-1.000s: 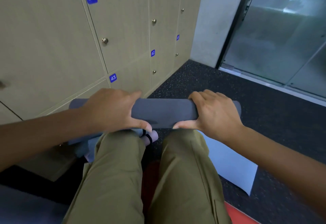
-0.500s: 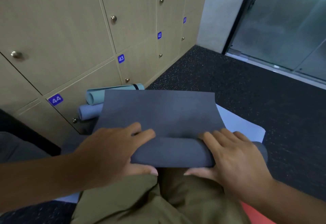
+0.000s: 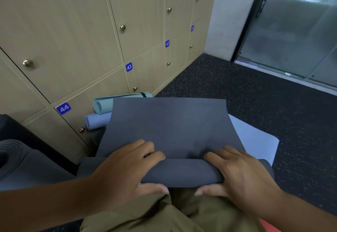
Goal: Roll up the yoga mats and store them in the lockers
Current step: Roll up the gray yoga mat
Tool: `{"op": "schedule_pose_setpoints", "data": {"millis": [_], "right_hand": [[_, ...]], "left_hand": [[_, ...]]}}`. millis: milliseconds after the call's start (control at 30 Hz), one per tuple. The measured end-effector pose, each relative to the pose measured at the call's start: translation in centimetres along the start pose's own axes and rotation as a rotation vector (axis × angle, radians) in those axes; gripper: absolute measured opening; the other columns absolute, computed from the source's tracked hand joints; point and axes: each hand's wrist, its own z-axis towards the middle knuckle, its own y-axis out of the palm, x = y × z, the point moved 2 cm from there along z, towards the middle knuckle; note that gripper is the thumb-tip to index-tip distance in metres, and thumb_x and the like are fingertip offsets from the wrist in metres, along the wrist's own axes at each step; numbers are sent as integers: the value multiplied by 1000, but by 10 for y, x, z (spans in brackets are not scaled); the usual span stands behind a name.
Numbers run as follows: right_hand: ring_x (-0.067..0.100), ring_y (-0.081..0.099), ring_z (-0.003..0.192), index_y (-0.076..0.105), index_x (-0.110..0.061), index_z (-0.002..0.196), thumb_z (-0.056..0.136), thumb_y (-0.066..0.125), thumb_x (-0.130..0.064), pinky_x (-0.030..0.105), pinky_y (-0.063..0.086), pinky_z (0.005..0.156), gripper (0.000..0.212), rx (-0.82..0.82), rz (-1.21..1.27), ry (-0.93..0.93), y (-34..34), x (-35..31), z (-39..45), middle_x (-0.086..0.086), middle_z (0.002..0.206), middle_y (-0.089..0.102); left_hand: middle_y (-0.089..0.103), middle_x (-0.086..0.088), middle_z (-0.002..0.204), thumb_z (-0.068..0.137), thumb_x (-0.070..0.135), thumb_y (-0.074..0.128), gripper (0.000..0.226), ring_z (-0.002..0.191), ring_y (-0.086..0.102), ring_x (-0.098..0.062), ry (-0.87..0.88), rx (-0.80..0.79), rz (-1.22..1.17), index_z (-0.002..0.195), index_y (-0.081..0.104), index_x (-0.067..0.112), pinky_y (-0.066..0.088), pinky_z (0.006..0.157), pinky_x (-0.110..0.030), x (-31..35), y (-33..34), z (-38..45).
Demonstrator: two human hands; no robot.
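Dark grey yoga mat (image 3: 169,127) lies part-rolled on the speckled floor (image 3: 255,95) in front of the knees, flat end toward the lockers (image 3: 73,31). L hand (image 3: 125,169) & R hand (image 3: 240,175) both grip the rolled section (fingers curled over top, thumbs under). Rolled teal mat (image 3: 116,102) and rolled blue mat (image 3: 96,120) sit against locker 44's door.
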Motion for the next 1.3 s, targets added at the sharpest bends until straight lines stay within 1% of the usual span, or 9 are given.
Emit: {"op": "schedule_pose_setpoints", "data": {"millis": [200,400,567,633,733,833,1033,1133,1300], "right_hand": [[18,54,86,75,-25,111,85,36,-87,32,53,67,78,48,-1,-16,2,1,2,-1,106,59],[14,56,85,74,-26,112,95,38,-76,27,34,74,63,53,40,-72,6,0,9,-7,99,62],[2,55,92,67,-39,113,91,41,-80,19,45,78,53,-141,208,-17,3,10,26,-20,102,54],[-3,50,99,63,-42,115,88,41,-83,12,39,84,54,-265,317,28,1,15,32,-23,105,50],[-8,48,105,63,-41,115,83,47,-83,9,36,83,55,-385,444,72,-2,23,42,-24,106,49],[-5,51,104,65,-38,113,87,56,-74,12,38,82,46,-424,492,111,-4,26,52,-21,104,53],[-2,49,101,60,-40,111,91,37,-79,15,41,82,49,-233,294,103,-6,20,50,-24,104,52],[5,55,90,61,-39,102,99,39,-67,28,52,76,36,-73,258,106,1,16,45,-21,97,55],[-2,54,97,65,-39,98,92,35,-76,19,46,79,49,-98,408,241,7,24,52,-21,95,58]], "left_hand": [[46,17,92,90,84,40,56,84,45,-1,-40,-100,-132,109,59,36,35,73,-21,-7,4,7],[50,15,104,80,92,27,70,102,47,1,-167,-342,-344,117,56,40,39,91,-23,-21,0,18],[48,28,117,86,80,50,52,111,50,6,-172,-203,-445,122,58,44,39,95,-18,-24,-2,24],[48,29,115,87,79,50,50,109,50,6,-134,-152,-422,120,60,43,38,95,-19,-22,-3,25],[49,29,113,81,86,51,59,107,51,6,-129,-156,-397,119,63,43,37,95,-18,-20,-2,29],[52,30,116,82,78,58,51,109,52,8,-190,-181,-455,119,65,44,37,92,-14,-26,-2,35],[58,29,111,89,60,67,29,105,57,6,-232,-234,-543,113,70,45,41,88,-15,-38,1,48],[61,25,103,90,51,71,18,97,59,2,-250,-254,-579,107,72,44,39,79,-12,-43,2,58],[63,27,101,91,53,69,19,95,60,0,-259,-199,-556,106,72,42,43,79,-15,-47,3,66]]}}
